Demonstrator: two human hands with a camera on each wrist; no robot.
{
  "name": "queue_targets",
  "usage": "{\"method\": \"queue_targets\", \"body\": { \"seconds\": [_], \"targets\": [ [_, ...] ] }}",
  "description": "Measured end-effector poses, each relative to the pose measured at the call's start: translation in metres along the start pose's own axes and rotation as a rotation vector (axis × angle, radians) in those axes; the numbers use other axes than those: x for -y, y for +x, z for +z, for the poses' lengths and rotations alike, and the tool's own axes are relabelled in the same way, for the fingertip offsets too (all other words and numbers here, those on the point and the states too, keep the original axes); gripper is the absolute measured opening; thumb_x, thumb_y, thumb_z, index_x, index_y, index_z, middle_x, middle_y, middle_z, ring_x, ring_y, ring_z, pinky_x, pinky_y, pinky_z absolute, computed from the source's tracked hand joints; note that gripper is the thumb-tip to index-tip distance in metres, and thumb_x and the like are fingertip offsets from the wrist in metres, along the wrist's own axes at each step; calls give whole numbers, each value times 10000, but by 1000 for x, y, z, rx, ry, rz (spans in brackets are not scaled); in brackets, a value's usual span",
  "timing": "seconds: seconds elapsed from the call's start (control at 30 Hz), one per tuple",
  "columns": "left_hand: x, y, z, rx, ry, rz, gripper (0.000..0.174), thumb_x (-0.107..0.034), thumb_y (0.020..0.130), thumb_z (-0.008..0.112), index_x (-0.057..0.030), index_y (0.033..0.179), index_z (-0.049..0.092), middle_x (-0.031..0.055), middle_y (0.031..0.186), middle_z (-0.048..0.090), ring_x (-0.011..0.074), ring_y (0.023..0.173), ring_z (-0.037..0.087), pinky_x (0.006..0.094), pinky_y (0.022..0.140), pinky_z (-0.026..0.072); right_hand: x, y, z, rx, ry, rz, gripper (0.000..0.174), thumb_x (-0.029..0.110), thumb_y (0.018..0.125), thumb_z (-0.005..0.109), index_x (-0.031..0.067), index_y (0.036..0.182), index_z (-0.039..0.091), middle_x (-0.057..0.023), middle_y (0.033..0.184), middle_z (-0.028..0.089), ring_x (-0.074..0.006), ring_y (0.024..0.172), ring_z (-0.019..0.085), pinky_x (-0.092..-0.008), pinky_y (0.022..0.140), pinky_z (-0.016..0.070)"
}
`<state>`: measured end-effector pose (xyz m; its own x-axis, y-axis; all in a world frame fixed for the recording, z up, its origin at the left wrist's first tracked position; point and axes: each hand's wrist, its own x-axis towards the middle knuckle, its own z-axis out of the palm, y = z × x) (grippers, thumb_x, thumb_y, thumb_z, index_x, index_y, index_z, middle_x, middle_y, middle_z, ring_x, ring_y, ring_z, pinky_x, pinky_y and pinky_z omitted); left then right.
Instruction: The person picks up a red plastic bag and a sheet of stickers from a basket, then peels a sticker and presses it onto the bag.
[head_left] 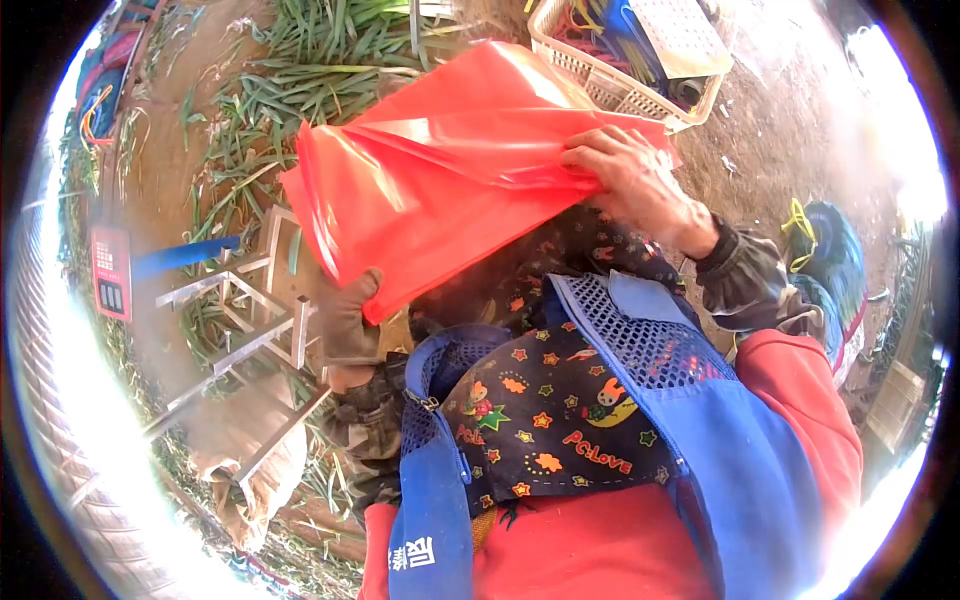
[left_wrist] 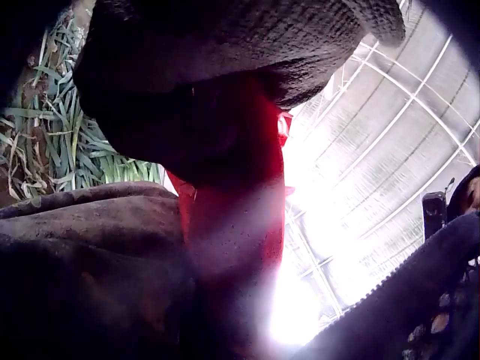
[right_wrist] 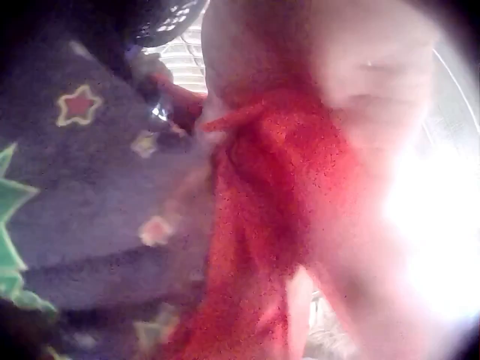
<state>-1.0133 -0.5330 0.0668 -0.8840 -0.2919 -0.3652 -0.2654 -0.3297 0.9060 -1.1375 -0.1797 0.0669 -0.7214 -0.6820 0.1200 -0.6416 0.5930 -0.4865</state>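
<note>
Both hands hold a glossy red plastic sheet or bag (head_left: 430, 170) stretched flat above the lap in the head view. My gloved left hand (head_left: 350, 320) grips its lower left corner, thumb on top. The bare right hand (head_left: 635, 185) holds the right end, fingers curled over the edge. In the left wrist view the dark glove (left_wrist: 225, 75) closes around the red plastic (left_wrist: 232, 232). In the right wrist view the red plastic (right_wrist: 262, 195) hangs creased from the blurred right hand (right_wrist: 375, 67); its fingertips are hidden.
A cream basket (head_left: 625, 95) with assorted items stands at the top right. Green leafy stalks (head_left: 310, 70) cover the ground at the top left. A metal frame (head_left: 250, 345) stands at the left, near a red device (head_left: 111, 272). Blue-green bundles (head_left: 835, 250) lie at the right.
</note>
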Motion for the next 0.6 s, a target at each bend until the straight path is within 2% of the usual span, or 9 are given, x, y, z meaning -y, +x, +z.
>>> {"method": "queue_targets", "body": {
  "seconds": [0.07,0.17,0.2,0.27,0.3,0.33,0.4,0.5,0.6],
  "targets": [
    [6,2,-3,8,24,-25,564,58,840,622,-48,1370,459,111,1238,593,207,1077,619,324,865,567,-7,5,-16,82,42,35,412,87,679,748,48,1072,632,-120,1080,625,-326,1058,577,-410,893,471],
    [4,2,-6,7,1,-84,569,56,831,633,-43,1365,463,108,1231,600,208,1067,624,319,869,562,-17,12,-34,121,124,-21,364,79,695,736,45,1043,636,-154,983,640,-354,966,619,-432,811,494],
    [1,2,-6,4,-15,-106,571,56,828,636,-40,1363,463,107,1229,602,210,1063,626,319,873,561,-28,15,-36,174,85,28,336,102,711,746,36,1021,635,-176,892,646,-372,896,645,-448,737,497],
    [3,3,-10,6,7,-53,573,54,821,642,-35,1359,465,107,1228,603,217,1049,632,327,878,560,-38,19,-50,117,108,158,282,141,742,755,23,973,644,-183,801,642,-371,794,646,-419,687,497],
    [5,4,-12,7,17,-26,575,54,817,645,-33,1356,466,107,1227,604,221,1042,635,331,880,559,-35,24,-61,88,237,173,259,167,772,754,18,960,656,-178,774,645,-311,717,646,-382,671,497],
    [7,5,-15,9,13,-34,579,61,811,644,-31,1354,467,107,1226,604,225,1041,636,336,883,559,-49,31,-63,64,201,259,281,166,785,748,20,1008,656,-188,783,638,-238,694,637,-359,679,494],
    [10,8,-22,15,8,-53,587,74,798,640,-28,1351,469,107,1225,605,232,1038,638,344,889,557,-78,49,-62,-129,202,171,310,164,779,753,5,1027,655,-190,840,663,-200,759,650,-343,709,500],
    [17,14,-29,66,-56,-36,606,95,783,628,-19,1354,461,112,1223,605,233,1037,636,353,891,556,-132,73,-41,-239,257,164,361,140,781,730,17,1108,636,-161,956,673,-240,883,646,-366,803,486],
    [20,16,-36,60,-3,-45,630,74,777,631,-12,1371,441,120,1230,598,237,1053,625,370,904,548,-115,69,-36,-555,-576,215,401,170,803,700,28,1167,608,-154,1041,654,-300,979,629,-390,832,484]
  ]
}}
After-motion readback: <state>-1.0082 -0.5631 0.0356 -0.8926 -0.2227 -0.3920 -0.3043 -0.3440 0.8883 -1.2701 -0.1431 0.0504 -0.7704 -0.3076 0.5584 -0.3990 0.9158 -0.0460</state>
